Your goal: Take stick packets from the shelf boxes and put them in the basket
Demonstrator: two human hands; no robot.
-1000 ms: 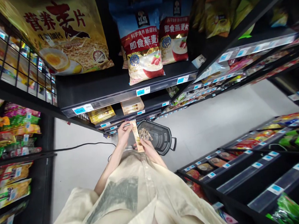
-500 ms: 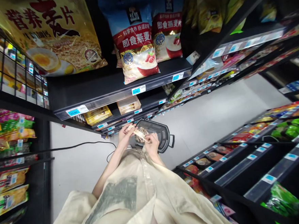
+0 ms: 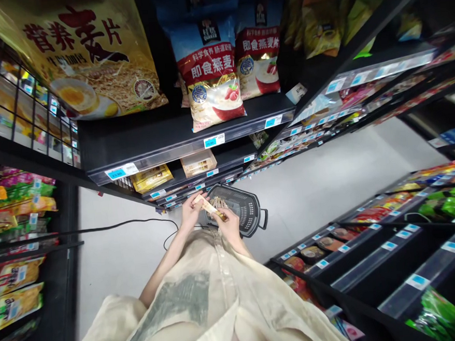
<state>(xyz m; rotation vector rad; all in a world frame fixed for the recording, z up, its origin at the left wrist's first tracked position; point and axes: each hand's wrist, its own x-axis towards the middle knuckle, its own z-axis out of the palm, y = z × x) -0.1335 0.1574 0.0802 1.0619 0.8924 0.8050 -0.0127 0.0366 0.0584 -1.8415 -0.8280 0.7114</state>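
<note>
A narrow cream-coloured packet [image 3: 209, 206] with a darker end is held between my two hands at waist height. My left hand [image 3: 191, 209] grips its upper left end. The fingers of my right hand [image 3: 228, 221] close round its lower right end, by the dark part. Below the packet is a dark grey plastic basket [image 3: 249, 210] with a slotted bottom and a handle at its right. Several small light brown pieces [image 3: 219, 203] show in the basket, partly hidden by the packet and hands.
Ahead, a black shelf [image 3: 187, 146] bears a yellow cereal bag [image 3: 99, 60] and oatmeal bags [image 3: 215, 83]. Lower down are a yellow packet [image 3: 152, 179] and a beige box [image 3: 199, 163]. A black cable [image 3: 130, 221] crosses at the left. Stocked shelves [image 3: 372, 228] line the right.
The packet has turned slightly between my hands, so more of its face and its dark end show. The shelves and basket appear shifted slightly right and down.
</note>
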